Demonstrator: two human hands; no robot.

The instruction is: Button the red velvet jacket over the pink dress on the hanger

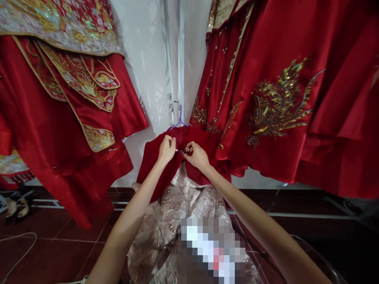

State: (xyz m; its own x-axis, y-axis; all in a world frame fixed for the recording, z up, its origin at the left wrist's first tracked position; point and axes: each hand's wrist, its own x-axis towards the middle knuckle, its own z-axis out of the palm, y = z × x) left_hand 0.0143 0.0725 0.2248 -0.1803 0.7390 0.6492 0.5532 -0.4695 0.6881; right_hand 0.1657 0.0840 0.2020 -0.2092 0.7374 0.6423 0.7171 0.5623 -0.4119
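Observation:
A dark red short jacket (pixel 158 157) hangs on a purple hanger (pixel 180 118) in the middle of the view, over a pale patterned shiny dress (pixel 166 213). At the jacket's front opening, my left hand (pixel 167 148) pinches the left front edge. My right hand (pixel 197 155) is closed on the other front edge, beside a small ornate clasp (pixel 187 149). Between the fingertips a small shiny bit shows, too small to make out fully. The two hands are close together but apart.
Red embroidered garments hang at the left (pixel 65 130) and a red skirt with gold beadwork (pixel 278 106) hangs at the right. Behind is a white wall (pixel 139 59) with a metal pole (pixel 181 51). Dark shoes (pixel 17 209) stand at lower left on the tiled floor (pixel 77 230).

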